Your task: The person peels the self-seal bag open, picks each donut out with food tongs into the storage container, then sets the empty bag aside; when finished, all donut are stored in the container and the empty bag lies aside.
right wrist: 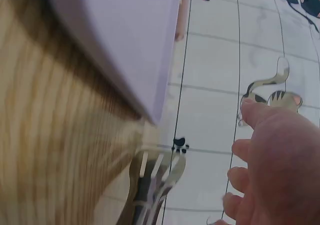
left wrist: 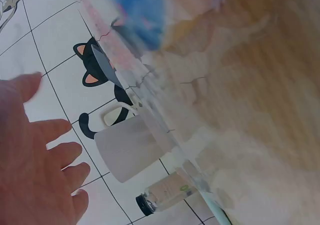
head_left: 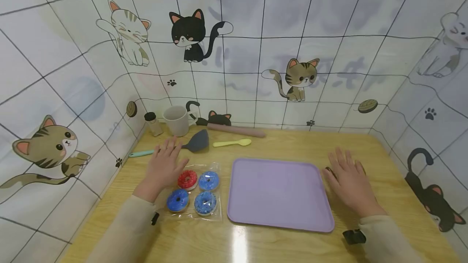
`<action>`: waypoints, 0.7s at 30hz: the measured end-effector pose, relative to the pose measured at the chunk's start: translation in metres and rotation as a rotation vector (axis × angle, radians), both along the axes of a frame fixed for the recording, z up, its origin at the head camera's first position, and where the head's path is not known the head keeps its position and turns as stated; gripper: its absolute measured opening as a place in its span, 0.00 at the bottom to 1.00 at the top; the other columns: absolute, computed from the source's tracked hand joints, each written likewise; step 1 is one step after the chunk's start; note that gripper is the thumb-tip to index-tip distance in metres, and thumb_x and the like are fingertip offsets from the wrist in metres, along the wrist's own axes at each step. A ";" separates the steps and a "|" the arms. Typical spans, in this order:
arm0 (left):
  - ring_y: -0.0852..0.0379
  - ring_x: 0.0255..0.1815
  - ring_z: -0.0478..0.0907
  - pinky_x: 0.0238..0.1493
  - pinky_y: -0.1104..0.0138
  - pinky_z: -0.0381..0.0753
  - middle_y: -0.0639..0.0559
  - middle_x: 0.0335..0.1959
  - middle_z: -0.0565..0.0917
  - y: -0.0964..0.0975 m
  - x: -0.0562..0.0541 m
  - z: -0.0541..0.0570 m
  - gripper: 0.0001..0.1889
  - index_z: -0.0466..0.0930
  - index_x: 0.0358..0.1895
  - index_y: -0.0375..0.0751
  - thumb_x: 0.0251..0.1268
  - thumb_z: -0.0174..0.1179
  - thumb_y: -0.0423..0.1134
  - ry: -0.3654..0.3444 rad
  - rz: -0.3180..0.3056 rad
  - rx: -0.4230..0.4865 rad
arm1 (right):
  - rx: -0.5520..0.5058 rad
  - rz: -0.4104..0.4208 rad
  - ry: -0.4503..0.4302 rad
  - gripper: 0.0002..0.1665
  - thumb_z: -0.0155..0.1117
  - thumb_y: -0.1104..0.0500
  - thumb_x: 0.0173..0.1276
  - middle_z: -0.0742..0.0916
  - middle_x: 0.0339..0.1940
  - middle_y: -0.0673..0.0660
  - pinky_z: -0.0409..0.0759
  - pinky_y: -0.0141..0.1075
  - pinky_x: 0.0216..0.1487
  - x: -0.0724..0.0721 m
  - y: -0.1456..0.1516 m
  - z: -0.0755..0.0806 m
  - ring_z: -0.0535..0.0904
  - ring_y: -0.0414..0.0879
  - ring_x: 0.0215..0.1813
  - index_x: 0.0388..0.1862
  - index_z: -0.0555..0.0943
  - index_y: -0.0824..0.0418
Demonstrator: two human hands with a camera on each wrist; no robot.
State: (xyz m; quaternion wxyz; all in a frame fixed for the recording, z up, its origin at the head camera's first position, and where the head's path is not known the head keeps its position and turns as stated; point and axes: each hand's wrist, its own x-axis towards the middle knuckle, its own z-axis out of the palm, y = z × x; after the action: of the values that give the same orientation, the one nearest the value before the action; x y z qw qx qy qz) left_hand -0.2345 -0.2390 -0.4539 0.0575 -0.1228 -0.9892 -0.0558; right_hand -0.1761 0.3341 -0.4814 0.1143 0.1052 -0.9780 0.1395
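Note:
My left hand [head_left: 163, 167] is held palm down with its fingers spread, over the turner's handle and beside a clear bag of toy doughnuts [head_left: 205, 203], one red and three blue. It holds nothing. Behind its fingers lies the turner [head_left: 197, 141], with a dark blade and mint handle. To the right of the lilac tray [head_left: 279, 194], my right hand [head_left: 349, 180] is also palm down with straight fingers, gripping nothing. Slotted metal tongs [right wrist: 155, 172] lie below that hand, mostly hidden by it in the head view.
Along the back stand a dark-capped shaker jar [head_left: 153, 125] and a white mug [head_left: 177, 120]. A brownish rolling pin [head_left: 236, 130] lies against the cat-patterned wall, and a yellow spoon [head_left: 232, 143] lies before it. Patterned cloth walls close the table's back and sides.

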 end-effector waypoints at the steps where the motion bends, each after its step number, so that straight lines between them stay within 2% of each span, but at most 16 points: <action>1: 0.34 0.85 0.46 0.81 0.39 0.45 0.37 0.85 0.50 -0.002 0.000 -0.001 0.38 0.54 0.82 0.38 0.80 0.48 0.58 0.009 -0.001 -0.001 | -0.006 0.012 0.021 0.41 0.49 0.44 0.84 0.52 0.86 0.68 0.40 0.66 0.81 0.001 -0.005 0.001 0.45 0.71 0.84 0.85 0.53 0.61; 3: 0.33 0.84 0.49 0.81 0.39 0.49 0.36 0.84 0.53 -0.007 0.002 -0.002 0.37 0.57 0.81 0.36 0.80 0.52 0.53 0.025 -0.009 -0.001 | -0.009 0.036 0.064 0.39 0.56 0.46 0.81 0.60 0.84 0.69 0.55 0.66 0.77 0.001 -0.015 0.002 0.56 0.72 0.81 0.83 0.60 0.60; 5: 0.32 0.82 0.53 0.79 0.39 0.54 0.34 0.83 0.56 -0.012 0.004 -0.003 0.34 0.61 0.79 0.34 0.78 0.56 0.47 0.043 -0.027 0.026 | 0.001 0.055 0.104 0.38 0.62 0.48 0.78 0.66 0.81 0.69 0.70 0.65 0.68 0.002 -0.026 0.002 0.67 0.71 0.76 0.81 0.65 0.59; 7: 0.29 0.80 0.58 0.75 0.39 0.62 0.32 0.81 0.60 -0.018 0.007 -0.003 0.30 0.67 0.74 0.32 0.75 0.61 0.41 0.065 -0.051 0.069 | 0.017 0.076 0.147 0.36 0.66 0.49 0.75 0.71 0.78 0.67 0.78 0.63 0.58 0.001 -0.037 0.001 0.75 0.69 0.70 0.77 0.70 0.59; 11: 0.28 0.73 0.68 0.67 0.39 0.73 0.29 0.75 0.67 -0.029 0.015 -0.003 0.23 0.76 0.66 0.32 0.70 0.65 0.33 0.073 -0.088 0.147 | 0.014 0.147 0.198 0.32 0.72 0.51 0.70 0.78 0.73 0.64 0.82 0.59 0.51 0.002 -0.060 -0.001 0.83 0.65 0.61 0.71 0.78 0.59; 15: 0.28 0.69 0.70 0.65 0.39 0.74 0.30 0.69 0.73 -0.043 0.019 -0.004 0.19 0.80 0.61 0.33 0.68 0.66 0.30 0.013 -0.122 0.206 | -0.017 0.207 0.223 0.31 0.74 0.52 0.67 0.82 0.68 0.61 0.82 0.58 0.55 0.003 -0.084 0.000 0.82 0.62 0.62 0.67 0.80 0.59; 18: 0.29 0.67 0.72 0.64 0.38 0.74 0.32 0.64 0.77 -0.057 0.020 -0.004 0.17 0.83 0.57 0.34 0.66 0.66 0.25 -0.032 -0.149 0.244 | -0.041 0.240 0.208 0.33 0.74 0.53 0.67 0.83 0.66 0.60 0.80 0.58 0.60 0.004 -0.102 0.001 0.81 0.61 0.64 0.70 0.78 0.59; 21: 0.31 0.64 0.75 0.61 0.39 0.77 0.35 0.60 0.79 -0.069 0.019 -0.003 0.17 0.86 0.53 0.36 0.62 0.66 0.21 -0.078 -0.174 0.290 | -0.042 0.291 0.190 0.34 0.74 0.53 0.68 0.84 0.65 0.60 0.80 0.56 0.60 0.007 -0.121 0.000 0.82 0.59 0.63 0.71 0.77 0.58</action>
State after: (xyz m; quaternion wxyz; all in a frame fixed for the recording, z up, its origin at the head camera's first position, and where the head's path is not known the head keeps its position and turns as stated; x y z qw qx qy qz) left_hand -0.2151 -0.3082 -0.4570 0.0312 -0.1960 -0.9580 -0.2072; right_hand -0.1693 0.2129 -0.4810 0.1871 0.2558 -0.9341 0.1644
